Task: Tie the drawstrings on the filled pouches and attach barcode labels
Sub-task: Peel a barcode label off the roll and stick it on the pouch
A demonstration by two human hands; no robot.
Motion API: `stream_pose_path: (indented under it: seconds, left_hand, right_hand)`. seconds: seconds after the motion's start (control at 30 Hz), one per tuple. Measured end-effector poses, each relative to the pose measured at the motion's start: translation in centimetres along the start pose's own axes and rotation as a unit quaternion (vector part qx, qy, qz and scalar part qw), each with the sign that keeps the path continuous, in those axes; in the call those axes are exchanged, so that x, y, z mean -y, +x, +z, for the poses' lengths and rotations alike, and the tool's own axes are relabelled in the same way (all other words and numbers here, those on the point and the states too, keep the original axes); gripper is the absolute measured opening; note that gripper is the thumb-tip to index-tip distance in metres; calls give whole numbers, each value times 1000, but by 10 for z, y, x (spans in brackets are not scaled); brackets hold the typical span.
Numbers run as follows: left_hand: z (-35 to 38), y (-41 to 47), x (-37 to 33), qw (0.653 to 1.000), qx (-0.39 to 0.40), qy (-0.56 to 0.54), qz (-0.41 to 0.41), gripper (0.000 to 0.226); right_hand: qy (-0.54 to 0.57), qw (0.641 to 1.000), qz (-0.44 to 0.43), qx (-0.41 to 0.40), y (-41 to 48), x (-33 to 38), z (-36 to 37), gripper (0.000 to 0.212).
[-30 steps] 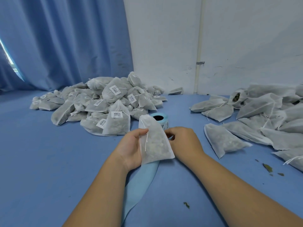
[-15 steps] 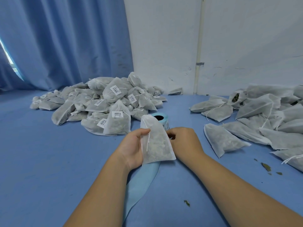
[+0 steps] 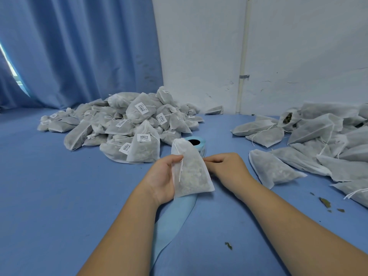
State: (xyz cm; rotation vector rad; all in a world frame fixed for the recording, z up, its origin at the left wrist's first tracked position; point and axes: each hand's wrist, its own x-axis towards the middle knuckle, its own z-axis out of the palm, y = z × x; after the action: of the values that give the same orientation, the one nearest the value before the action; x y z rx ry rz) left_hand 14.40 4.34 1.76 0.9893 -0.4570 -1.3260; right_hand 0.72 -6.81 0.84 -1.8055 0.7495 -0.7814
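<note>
Thumb of left hand [image 3: 163, 176] clamps 9 o'clock edge of filled pouch [image 3: 192, 174], held mid-table; label roll [image 3: 201, 148] half hidden behind at 12 o'clock. Right hand [image 3: 225, 168] at 3 o'clock: curled fingertips hidden behind pouch, grip untellable. Placement unchanged since a second ago.

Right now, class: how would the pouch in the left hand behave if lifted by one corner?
The pouch would probably sag: its thin fabric creases where the left hand grips it. It seems light, held upright by one edge. Its lumpy filling, showing through the fabric, may slump downward.
</note>
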Motion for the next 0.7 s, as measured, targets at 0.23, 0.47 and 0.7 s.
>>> stream_pose_path:
  seconds: [0.23, 0.47, 0.7]
  left_hand:
    - [0, 0, 0, 1000, 15, 1, -1, 43]
    - [-1, 0, 1, 1000, 13, -6, 1, 44]
    - [-1, -1, -1, 999, -34, -15, 6, 40]
  right_hand:
    - [-4, 1000, 4, 16, 1, 0, -9, 8]
    - [-61, 998, 11, -9, 4, 2, -8, 8]
    - [-30, 997, 63, -41, 6, -2, -23, 10]
